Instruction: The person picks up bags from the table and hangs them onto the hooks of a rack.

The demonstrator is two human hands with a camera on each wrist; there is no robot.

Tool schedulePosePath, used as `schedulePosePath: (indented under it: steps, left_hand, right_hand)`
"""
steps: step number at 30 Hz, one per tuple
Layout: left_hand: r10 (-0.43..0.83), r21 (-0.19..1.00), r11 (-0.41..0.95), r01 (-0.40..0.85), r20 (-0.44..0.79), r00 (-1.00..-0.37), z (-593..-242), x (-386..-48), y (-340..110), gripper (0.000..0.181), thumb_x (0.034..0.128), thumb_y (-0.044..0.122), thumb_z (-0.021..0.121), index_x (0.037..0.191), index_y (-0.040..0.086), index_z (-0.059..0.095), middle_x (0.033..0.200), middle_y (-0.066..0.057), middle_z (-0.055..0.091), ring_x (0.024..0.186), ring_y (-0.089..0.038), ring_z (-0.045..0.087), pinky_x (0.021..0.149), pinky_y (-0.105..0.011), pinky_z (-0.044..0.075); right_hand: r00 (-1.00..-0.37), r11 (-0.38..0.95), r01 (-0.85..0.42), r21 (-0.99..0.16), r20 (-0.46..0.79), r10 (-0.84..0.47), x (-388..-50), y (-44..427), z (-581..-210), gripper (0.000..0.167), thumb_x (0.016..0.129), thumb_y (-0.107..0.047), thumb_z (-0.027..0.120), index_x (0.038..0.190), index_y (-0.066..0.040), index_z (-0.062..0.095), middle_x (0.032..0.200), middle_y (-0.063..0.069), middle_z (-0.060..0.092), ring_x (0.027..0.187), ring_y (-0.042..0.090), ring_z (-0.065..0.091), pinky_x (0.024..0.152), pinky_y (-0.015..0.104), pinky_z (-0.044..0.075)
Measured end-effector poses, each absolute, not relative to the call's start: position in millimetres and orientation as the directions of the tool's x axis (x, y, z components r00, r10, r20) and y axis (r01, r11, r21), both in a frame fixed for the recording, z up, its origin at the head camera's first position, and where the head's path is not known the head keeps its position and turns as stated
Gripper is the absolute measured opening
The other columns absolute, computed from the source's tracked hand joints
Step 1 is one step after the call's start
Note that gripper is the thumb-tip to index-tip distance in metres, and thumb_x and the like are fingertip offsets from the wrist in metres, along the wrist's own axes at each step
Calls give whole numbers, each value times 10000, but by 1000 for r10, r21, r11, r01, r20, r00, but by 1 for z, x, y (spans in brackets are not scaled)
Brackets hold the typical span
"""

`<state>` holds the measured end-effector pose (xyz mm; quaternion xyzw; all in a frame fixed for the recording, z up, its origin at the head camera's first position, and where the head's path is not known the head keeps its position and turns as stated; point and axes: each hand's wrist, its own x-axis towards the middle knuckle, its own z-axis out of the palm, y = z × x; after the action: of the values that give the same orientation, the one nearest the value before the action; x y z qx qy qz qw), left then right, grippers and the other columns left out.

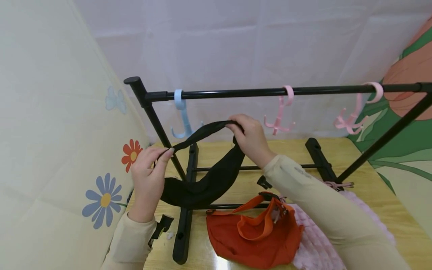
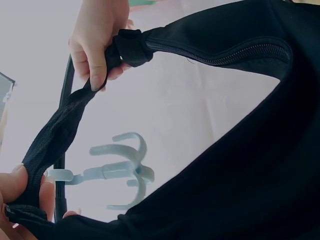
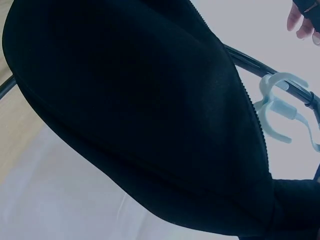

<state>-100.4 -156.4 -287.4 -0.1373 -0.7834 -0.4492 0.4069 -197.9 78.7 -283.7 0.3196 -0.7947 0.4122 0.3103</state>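
A black zippered shoulder bag (image 1: 216, 180) hangs by its strap (image 1: 202, 132) between both hands, in front of the rack. My left hand (image 1: 148, 178) pinches the strap's left end between thumb and fingers. At the other end, the strap is held by my right hand (image 1: 251, 138), thumb against fingers. An open-looking zipper (image 2: 225, 57) runs along the bag's edge in the left wrist view. Just behind the strap is a light blue hook (image 1: 185, 118) on the rack's bar. The bag body (image 3: 135, 115) fills most of the right wrist view, hiding my right hand there.
A black rack's top bar (image 1: 233, 92) also carries two pink hooks (image 1: 279, 116), (image 1: 352, 116). Below on the wooden table (image 1: 381, 195) lie a red-orange bag (image 1: 249, 240) and a quilted pink bag (image 1: 317, 243). A flowered panel (image 1: 67, 131) stands close on the left.
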Motion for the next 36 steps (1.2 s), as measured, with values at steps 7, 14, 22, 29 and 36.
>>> schedulePosePath:
  steps: [7, 14, 22, 29, 36]
  left_hand:
    - [-170, 580, 574, 579, 775, -608, -287, -101, -157, 54, 862, -34, 695, 857, -77, 728, 808, -166, 679, 782, -234, 559, 734, -196, 405]
    - [-181, 584, 561, 587, 778, -601, -287, -101, -158, 45, 853, -47, 699, 858, -81, 728, 803, -168, 676, 784, -197, 553, 734, -186, 407]
    - [-188, 583, 557, 592, 782, -594, -287, -101, -161, 63, 861, -34, 698, 843, -89, 723, 805, -172, 678, 786, -175, 553, 734, -179, 409]
    - [-188, 579, 547, 605, 789, -586, -288, -101, -161, 61, 863, -39, 693, 853, -91, 723, 808, -172, 674, 796, -155, 556, 749, -176, 418]
    - [-195, 590, 539, 601, 781, -593, -290, -101, -160, 52, 855, -44, 699, 853, -91, 722, 800, -174, 667, 793, -157, 540, 751, -197, 408]
  right_hand:
    - [-571, 475, -775, -416, 784, -244, -204, 73, -279, 88, 909, -27, 666, 958, 44, 680, 931, 167, 695, 846, 286, 660, 775, 409, 520]
    - [-538, 498, -782, -375, 809, -236, -211, 67, -275, 93, 906, -46, 675, 944, 37, 693, 929, 164, 704, 848, 289, 672, 780, 411, 523]
    - [-528, 512, -777, -365, 821, -216, -214, 61, -274, 99, 901, -59, 685, 931, 34, 702, 927, 159, 710, 851, 293, 674, 800, 428, 515]
    - [-557, 538, -750, -383, 805, -203, -216, 55, -272, 124, 914, -93, 677, 952, 22, 703, 940, 147, 714, 857, 292, 675, 849, 478, 477]
    - [-627, 587, -687, -429, 757, -181, -220, 48, -270, 148, 926, -151, 670, 982, -21, 713, 976, 103, 722, 912, 274, 671, 917, 561, 402]
